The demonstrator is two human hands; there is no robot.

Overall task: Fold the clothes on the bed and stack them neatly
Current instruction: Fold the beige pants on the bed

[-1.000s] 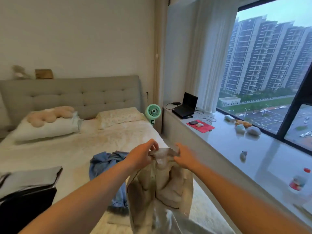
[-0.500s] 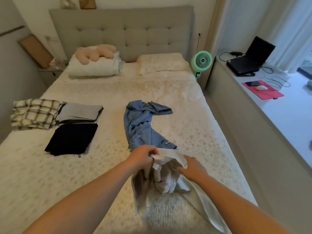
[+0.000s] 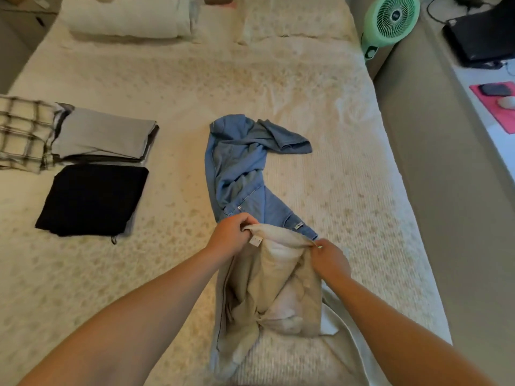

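Note:
A pair of beige trousers [image 3: 273, 296] hangs crumpled from its waistband over the near part of the bed [image 3: 348, 190]. My left hand [image 3: 232, 232] grips the left end of the waistband. At the right end, my right hand [image 3: 328, 260] pinches the band. Just beyond my hands, blue jeans [image 3: 239, 165] lie unfolded in the middle of the bed. On the left lie folded clothes: a black piece [image 3: 92, 199], a grey piece [image 3: 103, 135] on a small stack, and a checked piece [image 3: 22, 132].
A white folded duvet [image 3: 128, 18] and a pillow [image 3: 295, 20] lie at the head of the bed. A green fan [image 3: 390, 20] stands at the bed's right corner. Along the right runs a sill with a laptop [image 3: 482, 40] and a red mouse pad [image 3: 498, 104].
My view has dropped from the window and headboard down onto the bed. Both hands have lowered the beige trousers toward the mattress and spread the waistband wider apart.

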